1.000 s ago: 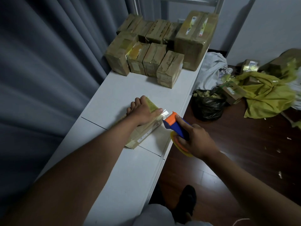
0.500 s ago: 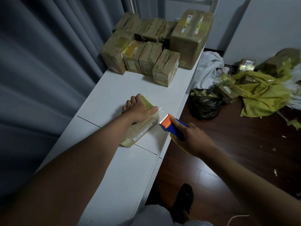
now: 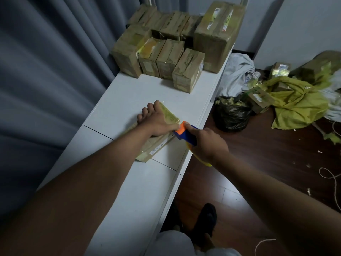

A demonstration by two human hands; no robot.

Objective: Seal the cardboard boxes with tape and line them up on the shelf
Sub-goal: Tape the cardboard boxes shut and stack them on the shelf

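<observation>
A flat cardboard box (image 3: 167,115) with yellowish tape lies on the white shelf top (image 3: 129,93). My left hand (image 3: 156,121) lies on top of it, fingers spread over the far edge and thumb at the right edge, holding it down. My right hand (image 3: 206,145) grips the blue handle of a blue and orange tape dispenser (image 3: 184,132), whose orange head touches the box's right edge beside my left thumb. A yellow tape roll shows below that hand. Several taped boxes (image 3: 188,71) stand in rows at the shelf's far end.
Grey curtains (image 3: 46,80) hang along the shelf's left side. On the dark wood floor to the right sit a black bag (image 3: 230,115), white cloth (image 3: 238,71), yellow wrapping (image 3: 299,104) with more boxes, and a loose cord (image 3: 330,178). My foot (image 3: 204,218) stands by the shelf's front edge.
My right hand has brought the tape dispenser in from the right until its orange head meets the box edge. My left hand stays on the box.
</observation>
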